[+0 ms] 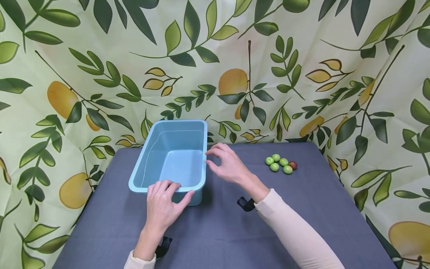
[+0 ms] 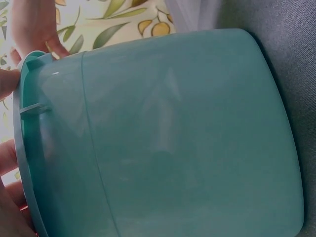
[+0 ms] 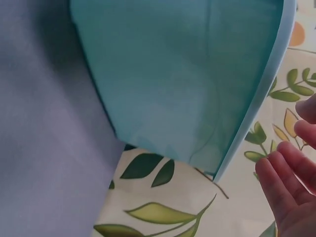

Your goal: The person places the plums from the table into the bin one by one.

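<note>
A light-blue plastic tub (image 1: 181, 164) stands at the left of the table, with nothing inside it. My left hand (image 1: 163, 205) holds the tub's near rim, fingers bent over the edge and thumb toward the near right corner. In the left wrist view the tub's outer wall (image 2: 173, 133) fills most of the picture, with fingertips along its rim. My right hand (image 1: 228, 163) is beside the tub's right rim, fingers loosely bent and holding nothing. The right wrist view shows its fingers (image 3: 284, 173) apart from the rim.
Several small round green fruits (image 1: 274, 167) and one dark red fruit (image 1: 293, 165) lie together on the right of the grey cloth-covered table (image 1: 221, 231). A curtain with leaf and fruit prints (image 1: 201, 82) hangs behind the table and along both sides.
</note>
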Tool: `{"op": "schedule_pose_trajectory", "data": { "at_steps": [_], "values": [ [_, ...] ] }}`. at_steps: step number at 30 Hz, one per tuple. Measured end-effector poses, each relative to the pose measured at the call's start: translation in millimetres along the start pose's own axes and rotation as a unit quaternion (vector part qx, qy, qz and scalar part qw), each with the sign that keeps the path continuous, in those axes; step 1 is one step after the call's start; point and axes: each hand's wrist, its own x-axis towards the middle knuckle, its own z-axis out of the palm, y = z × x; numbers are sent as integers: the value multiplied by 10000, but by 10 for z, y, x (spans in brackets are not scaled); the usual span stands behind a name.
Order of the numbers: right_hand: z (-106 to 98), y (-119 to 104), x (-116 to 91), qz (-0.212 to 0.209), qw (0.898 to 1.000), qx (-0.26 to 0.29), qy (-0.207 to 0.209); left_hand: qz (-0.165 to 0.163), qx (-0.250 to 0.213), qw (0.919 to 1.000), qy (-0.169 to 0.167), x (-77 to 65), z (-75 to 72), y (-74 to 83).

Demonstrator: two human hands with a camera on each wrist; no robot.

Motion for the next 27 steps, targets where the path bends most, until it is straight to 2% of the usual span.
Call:
{"op": "schedule_pose_trajectory", "data": {
  "at_steps": [11, 27],
  "values": [
    [-143, 196, -88, 289, 9948, -912, -353, -21, 2, 10000, 33, -13, -1, -12],
    [-277, 624, -315, 784, 9812, -1653, -618, -67, -62, 9999, 56, -17, 4, -6]
  ]
}}
